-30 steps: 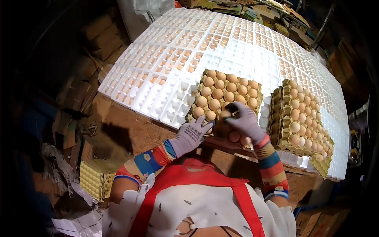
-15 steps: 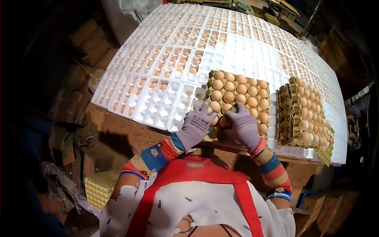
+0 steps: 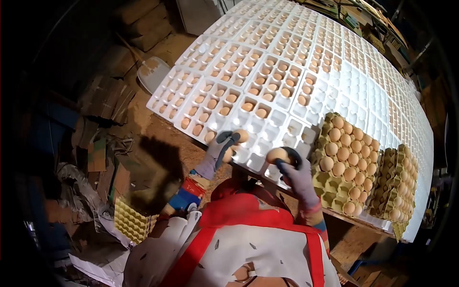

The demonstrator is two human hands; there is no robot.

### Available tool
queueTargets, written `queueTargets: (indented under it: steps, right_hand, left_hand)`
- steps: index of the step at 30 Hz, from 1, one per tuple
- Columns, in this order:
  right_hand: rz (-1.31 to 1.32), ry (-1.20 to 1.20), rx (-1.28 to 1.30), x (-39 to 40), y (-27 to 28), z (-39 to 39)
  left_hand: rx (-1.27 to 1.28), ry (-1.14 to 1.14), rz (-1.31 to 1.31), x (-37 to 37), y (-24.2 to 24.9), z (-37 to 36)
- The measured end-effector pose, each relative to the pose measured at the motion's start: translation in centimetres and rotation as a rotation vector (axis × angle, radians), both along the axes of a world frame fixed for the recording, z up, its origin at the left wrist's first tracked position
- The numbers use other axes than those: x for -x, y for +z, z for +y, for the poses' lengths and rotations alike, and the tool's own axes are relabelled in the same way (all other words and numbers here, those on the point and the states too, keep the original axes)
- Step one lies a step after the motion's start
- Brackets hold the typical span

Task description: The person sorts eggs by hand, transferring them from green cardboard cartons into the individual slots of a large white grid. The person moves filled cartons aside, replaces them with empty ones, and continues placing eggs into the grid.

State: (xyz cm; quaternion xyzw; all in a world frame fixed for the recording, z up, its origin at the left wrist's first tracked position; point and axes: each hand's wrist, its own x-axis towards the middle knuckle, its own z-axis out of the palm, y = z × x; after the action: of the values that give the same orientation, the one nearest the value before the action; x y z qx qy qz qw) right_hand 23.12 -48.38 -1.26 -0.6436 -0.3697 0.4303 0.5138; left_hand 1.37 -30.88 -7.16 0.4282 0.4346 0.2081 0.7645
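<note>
My left hand (image 3: 216, 154), in a grey glove with dark fingertips, is closed around eggs. One brown egg (image 3: 242, 136) shows at its fingertips and a second (image 3: 228, 155) sits lower against the palm. Gloved the same way, my right hand (image 3: 297, 174) grips a brown egg (image 3: 277, 155) between thumb and fingers; whether more are behind it is hidden. Both hands hover over a white foam tray (image 3: 258, 145) that has two eggs in its far cups. Right of my right hand lies a pulp egg tray (image 3: 330, 187), its near left cups bare and the others filled with eggs.
Rows of white foam trays (image 3: 220, 125), many holding eggs, cover the table. A stack of filled pulp trays (image 3: 382, 184) leans at the right. Down on the left are a yellow egg tray (image 3: 131, 221) and cardboard (image 3: 98, 155). A white scoop-like pan (image 3: 152, 75) stands beyond the table's left edge.
Both hands have come off the pulp tray and moved left over the foam tray, carrying eggs. Several cups of the pulp tray are now bare. My view has turned to the left.
</note>
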Motion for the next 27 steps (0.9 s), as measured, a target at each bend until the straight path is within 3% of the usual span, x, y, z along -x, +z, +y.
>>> queueTargets:
  steps: [2,3,6,11,14,15,18,19,20,21,22,23,24,26,27]
  right_hand:
    - [-0.711,-0.055,0.039,2.7,1.5,4.2]
    - [-0.748,-0.073,0.067,3.3,0.6,6.3]
    - [-0.997,-0.046,0.203,3.5,-3.1,11.8]
    - [-1.033,-0.186,0.261,1.7,-3.6,13.6]
    - [-1.120,-0.088,0.425,0.0,-4.0,15.0]
    - [-1.116,-0.087,0.424,0.0,-3.8,14.7]
    - [-1.133,-0.146,0.231,0.9,-3.7,14.4]
    - [-1.097,-0.179,-0.029,1.6,-4.8,14.1]
    - [-1.146,-0.109,-0.117,1.6,-6.4,13.8]
    - [-1.276,-0.045,-0.069,2.1,-7.1,13.3]
    - [-1.268,-0.053,-0.031,2.3,-7.4,12.7]
    - [-1.313,-0.161,-0.160,0.7,-10.9,12.8]
    - [-1.193,-0.267,-0.186,2.2,-6.1,11.8]
    - [-1.074,-0.364,-0.238,1.7,-3.6,9.9]
    - [-1.082,-0.438,-0.214,1.1,-1.5,8.2]
  left_hand:
    - [-0.694,0.049,0.461,1.6,-0.7,2.6]
    - [-1.004,-0.052,0.881,0.9,2.4,2.9]
    - [-1.098,-0.388,1.077,-0.4,3.6,4.3]
    - [-1.192,-0.209,0.737,-2.7,2.6,6.8]
    - [-1.145,-0.506,0.781,-6.0,1.8,8.5]
    - [-1.321,-0.546,0.820,-6.2,1.1,8.6]
    - [-0.562,-0.301,0.420,-5.7,0.3,10.6]
    - [-0.238,-0.140,0.063,-4.7,-0.1,10.4]
    - [0.097,0.012,-0.289,-3.6,-0.5,9.6]
    - [-0.494,-0.145,-0.380,-3.4,-3.5,8.3]
    - [0.305,0.016,-0.532,-3.2,-2.1,7.5]
    - [0.122,0.016,-0.367,-3.3,-1.0,6.1]
    - [-0.077,-0.034,-0.204,-3.1,-0.9,5.2]
    - [-0.678,-0.015,-0.152,-3.9,-1.8,2.8]
    - [-0.880,-0.163,0.045,-4.1,-0.7,2.4]
